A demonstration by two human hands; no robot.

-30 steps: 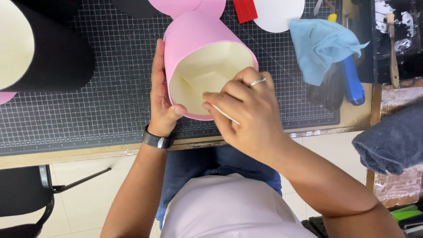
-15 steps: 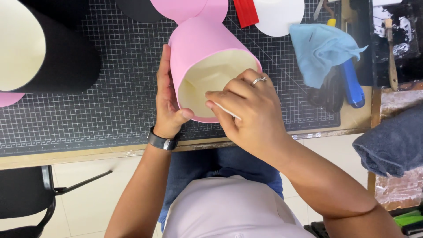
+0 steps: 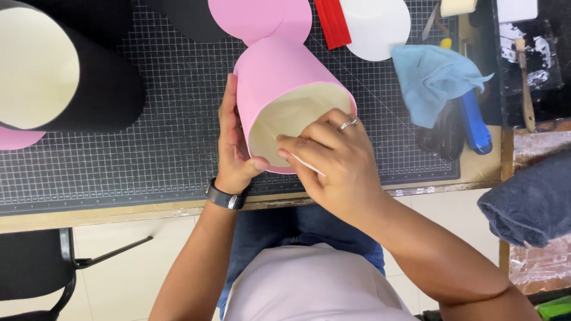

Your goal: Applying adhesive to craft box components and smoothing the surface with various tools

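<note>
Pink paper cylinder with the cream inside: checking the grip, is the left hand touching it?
Touching. The head view shows the left hand flat against the pink paper cylinder, thumb pressing its rim.

Cylinder [image 3: 285,83] lies on cutting mat [image 3: 148,154], open end toward person. Left hand [image 3: 233,142] at its left side, right hand [image 3: 333,160] at rim. Larger cylinder [image 3: 65,65] far left. Cloth [image 3: 434,77] right, over scissors [image 3: 443,134]. Mat on table [image 3: 482,172].
</note>
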